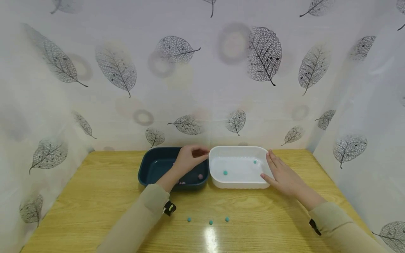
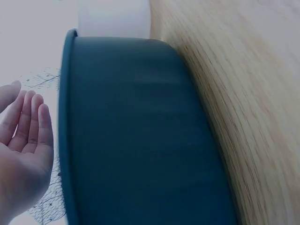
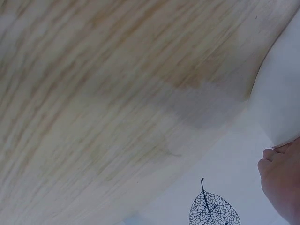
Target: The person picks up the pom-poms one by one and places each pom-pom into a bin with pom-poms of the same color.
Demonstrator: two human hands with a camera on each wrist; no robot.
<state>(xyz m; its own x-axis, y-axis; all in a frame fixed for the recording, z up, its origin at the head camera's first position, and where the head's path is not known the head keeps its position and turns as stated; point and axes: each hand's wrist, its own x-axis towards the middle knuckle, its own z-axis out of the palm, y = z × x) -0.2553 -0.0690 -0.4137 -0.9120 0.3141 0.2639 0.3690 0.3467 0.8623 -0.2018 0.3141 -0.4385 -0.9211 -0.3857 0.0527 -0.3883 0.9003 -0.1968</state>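
My left hand (image 1: 187, 161) is above the dark blue-green tray (image 1: 143, 168), its fingertips near the rim beside the white tray (image 1: 240, 185). In the left wrist view its fingers (image 2: 33, 117) look fairly straight, lightly bent, with nothing seen between them. A pink ball (image 1: 200, 176) and several smaller pink bits (image 1: 182, 183) lie in the dark tray, partly hidden by my arm. My right hand (image 1: 283, 177) rests with straight fingers against the white tray's right end. Inside that tray lie two teal balls, a nearer one (image 1: 225, 173) and a farther one (image 1: 255, 162).
Three teal balls lie on the wooden table (image 1: 253, 207) in front of the trays: a left one (image 1: 189, 219), a middle one (image 1: 211, 222) and a right one (image 1: 227, 219). A leaf-patterned curtain (image 1: 202, 88) stands behind the trays and along both sides.
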